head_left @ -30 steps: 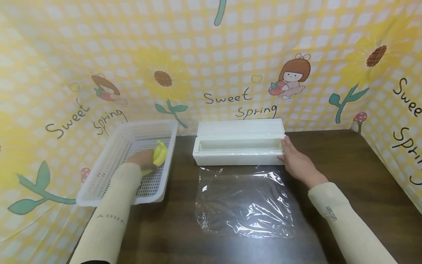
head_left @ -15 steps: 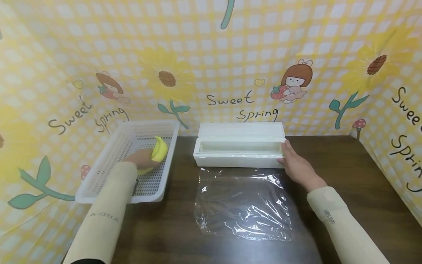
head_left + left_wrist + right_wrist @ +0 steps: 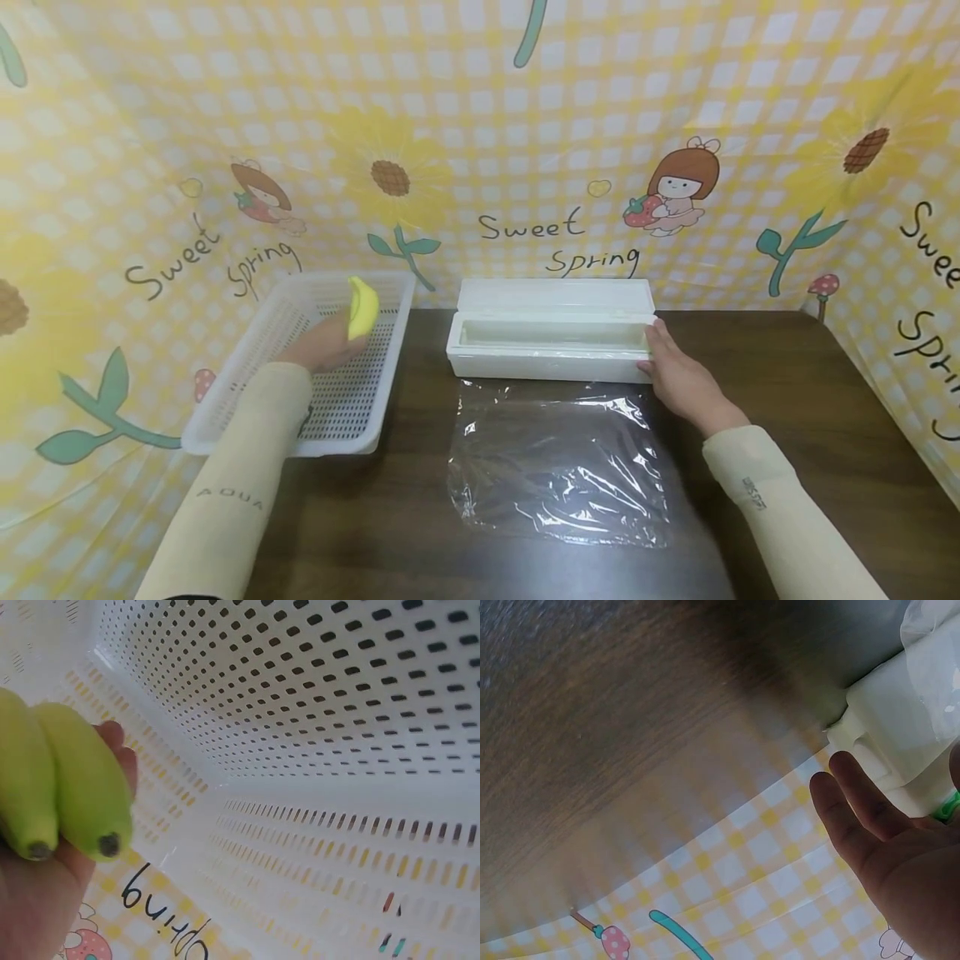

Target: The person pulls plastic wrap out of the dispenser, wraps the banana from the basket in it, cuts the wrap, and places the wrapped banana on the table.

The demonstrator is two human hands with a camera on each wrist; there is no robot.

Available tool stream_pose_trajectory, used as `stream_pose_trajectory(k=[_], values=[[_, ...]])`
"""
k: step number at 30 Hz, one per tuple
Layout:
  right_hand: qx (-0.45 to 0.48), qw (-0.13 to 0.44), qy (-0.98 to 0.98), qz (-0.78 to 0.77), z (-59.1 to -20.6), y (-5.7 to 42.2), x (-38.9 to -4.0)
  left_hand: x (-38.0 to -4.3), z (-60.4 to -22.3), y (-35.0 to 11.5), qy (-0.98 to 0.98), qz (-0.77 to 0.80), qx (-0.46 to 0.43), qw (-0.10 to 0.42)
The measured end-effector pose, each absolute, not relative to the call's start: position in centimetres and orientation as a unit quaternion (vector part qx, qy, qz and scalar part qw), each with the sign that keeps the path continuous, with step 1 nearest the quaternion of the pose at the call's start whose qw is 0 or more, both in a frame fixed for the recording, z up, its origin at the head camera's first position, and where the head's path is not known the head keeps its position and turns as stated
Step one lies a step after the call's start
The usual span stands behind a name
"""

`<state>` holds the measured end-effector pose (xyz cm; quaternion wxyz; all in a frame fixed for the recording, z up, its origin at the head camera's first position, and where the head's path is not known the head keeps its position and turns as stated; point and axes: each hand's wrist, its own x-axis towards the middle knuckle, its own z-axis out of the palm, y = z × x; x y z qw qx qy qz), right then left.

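Observation:
A small bunch of yellow bananas (image 3: 363, 309) is held in my left hand (image 3: 318, 343), above the floor of the white perforated basket (image 3: 390, 367). In the left wrist view the bananas (image 3: 90, 780) show greener ends with dark tips, and fingers (image 3: 112, 735) come round behind them. My right hand (image 3: 686, 375) rests at the right end of a long white cling film box (image 3: 551, 367), lid raised. The right wrist view shows straight fingers (image 3: 855, 810) beside the box end (image 3: 877, 750). A sheet of clear cling film (image 3: 555, 467) extends from the box's front over the table.
The dark wooden table (image 3: 810, 383) carries the basket at left and the box at the back centre. A yellow checked cloth (image 3: 525, 142) with printed flowers and lettering stands behind and along the sides.
My left hand has lifted the bananas from the basket floor, up and slightly toward the back. The right hand stays at the box end. The head view has shifted slightly.

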<state>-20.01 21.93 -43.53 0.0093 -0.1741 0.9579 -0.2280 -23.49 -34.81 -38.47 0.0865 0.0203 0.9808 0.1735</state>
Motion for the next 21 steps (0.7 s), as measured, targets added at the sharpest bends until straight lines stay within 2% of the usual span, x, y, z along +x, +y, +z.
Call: stream_pose_trajectory(k=[6, 10, 21], values=[[-0.170, 0.015, 0.958, -0.229, -43.4, 21.9, -20.0, -23.2, -37.7, -34.5, 0.987, 0.131, 0.008, 0.096], [-0.173, 0.013, 0.959, -0.223, -43.5, 21.9, -20.1, -23.1, -37.4, -34.1, 0.988, 0.127, 0.026, 0.079], [-0.175, 0.010, 0.962, -0.209, -43.4, 21.8, -20.2, -23.1, -36.5, -33.2, 0.977, 0.188, 0.057, 0.084]])
